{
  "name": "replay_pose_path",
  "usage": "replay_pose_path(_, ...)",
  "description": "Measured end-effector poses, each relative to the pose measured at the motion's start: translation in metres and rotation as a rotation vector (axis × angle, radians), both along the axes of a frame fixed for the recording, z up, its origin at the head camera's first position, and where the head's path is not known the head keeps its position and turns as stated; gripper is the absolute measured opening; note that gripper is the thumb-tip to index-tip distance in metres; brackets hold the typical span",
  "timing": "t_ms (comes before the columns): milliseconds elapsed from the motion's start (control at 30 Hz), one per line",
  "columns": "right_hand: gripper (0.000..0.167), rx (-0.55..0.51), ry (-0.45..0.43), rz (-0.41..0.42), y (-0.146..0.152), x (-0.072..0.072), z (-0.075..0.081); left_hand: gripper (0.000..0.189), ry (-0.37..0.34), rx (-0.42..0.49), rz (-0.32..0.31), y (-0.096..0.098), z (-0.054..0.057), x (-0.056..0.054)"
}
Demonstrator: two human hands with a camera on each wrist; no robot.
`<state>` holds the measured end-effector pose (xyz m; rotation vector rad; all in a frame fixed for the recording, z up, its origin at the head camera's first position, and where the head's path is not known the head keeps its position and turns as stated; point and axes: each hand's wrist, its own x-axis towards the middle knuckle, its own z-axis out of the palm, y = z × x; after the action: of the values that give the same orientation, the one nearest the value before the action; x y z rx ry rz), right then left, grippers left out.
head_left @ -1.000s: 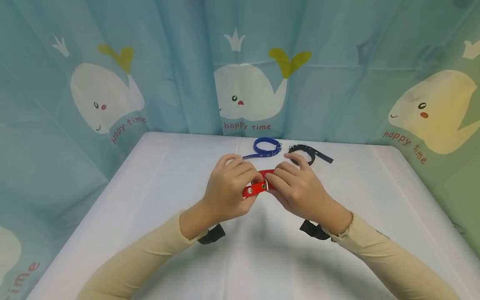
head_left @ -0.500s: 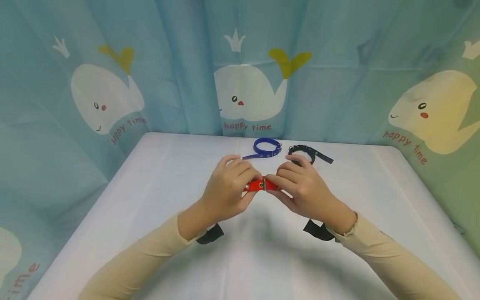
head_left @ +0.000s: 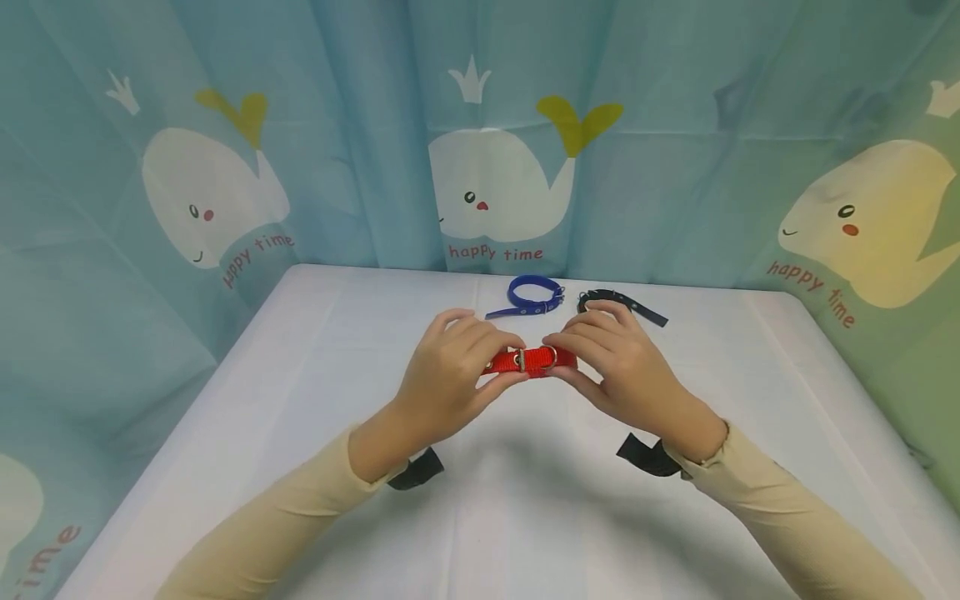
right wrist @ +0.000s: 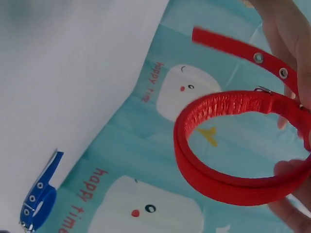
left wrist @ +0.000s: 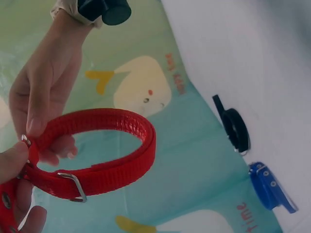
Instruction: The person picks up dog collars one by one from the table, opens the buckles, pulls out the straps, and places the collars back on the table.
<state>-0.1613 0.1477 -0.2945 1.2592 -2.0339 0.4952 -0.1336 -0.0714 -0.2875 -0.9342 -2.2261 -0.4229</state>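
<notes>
A red pet collar (head_left: 537,360) with a metal buckle and a D-ring is held up above the table between both hands. It forms a closed loop in the left wrist view, with a metal keeper loop (left wrist: 74,186) around the band. My left hand (head_left: 450,375) pinches the collar beside the buckle, thumb below and fingers above. My right hand (head_left: 626,371) pinches it near the D-ring. In the right wrist view the collar's free strap end (right wrist: 228,44), with metal eyelets, sticks out past the hand.
A coiled blue collar (head_left: 534,293) and a black collar (head_left: 649,315) lie at the far side of the white table (head_left: 360,333), the black one partly behind the right hand. A whale-print curtain (head_left: 360,167) hangs beyond the table's back edge.
The collar's strap has levelled out and its buckle has shifted slightly left. The right hand has moved a little to the right, exposing the D-ring; the left hand has moved slightly left.
</notes>
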Motion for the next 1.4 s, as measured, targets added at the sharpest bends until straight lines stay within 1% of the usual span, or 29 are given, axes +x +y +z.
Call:
replay_pose_path(67, 0.034, -0.008, -0.01, 0.011, 0.002, -0.0012, -0.0005, 0.029, 0.019, 0.008, 0.0, -0.0009, -0.0008, -0.001)
replay_pose_path(133, 0.036, -0.017, -0.013, 0.016, 0.0028, -0.0015, -0.0008, 0.03, 0.029, 0.012, -0.002, -0.0016, -0.0012, -0.0017)
replay_pose_path(300, 0.041, -0.061, 0.03, 0.01, 0.0024, -0.0024, -0.0018, 0.029, 0.031, 0.031, -0.003, -0.0024, -0.001, -0.0031)
replay_pose_path(467, 0.038, -0.067, 0.05, 0.032, 0.0015, -0.003, -0.0013, 0.026, 0.072, 0.034, 0.008, -0.002, -0.0005, -0.0044)
replay_pose_path(567, 0.035, -0.052, 0.056, 0.037, 0.0014, -0.0026, -0.0008, 0.025, 0.086, 0.022, 0.001, -0.001, 0.0, -0.0046)
replay_pose_path(767, 0.027, -0.016, 0.067, 0.027, -0.0003, 0.0001, -0.0011, 0.027, 0.067, -0.007, -0.03, 0.001, 0.0017, -0.0033)
replay_pose_path(900, 0.021, -0.005, 0.083, -0.009, 0.0004, 0.0002, -0.0028, 0.025, 0.035, -0.012, -0.047, 0.002, 0.004, -0.0022)
replay_pose_path(1033, 0.018, 0.009, 0.089, -0.035, 0.001, 0.0, -0.004, 0.022, 0.03, -0.045, -0.044, 0.0016, 0.0035, -0.0017)
replay_pose_path(1100, 0.019, 0.013, 0.085, -0.037, 0.0008, 0.0001, -0.0043, 0.022, 0.047, -0.061, -0.033, 0.0012, 0.0023, -0.002)
replay_pose_path(1200, 0.02, 0.018, 0.08, -0.04, 0.0002, 0.0007, -0.0036, 0.022, 0.091, -0.069, -0.019, 0.0011, 0.0008, -0.0032)
replay_pose_path(1333, 0.024, 0.024, 0.066, -0.042, -0.0008, 0.0026, -0.0005, 0.021, 0.15, -0.061, -0.02, 0.001, -0.0011, -0.0052)
replay_pose_path(1400, 0.028, 0.014, 0.073, -0.034, -0.002, 0.0033, 0.0007, 0.02, 0.172, -0.056, -0.027, 0.0008, -0.0017, -0.0059)
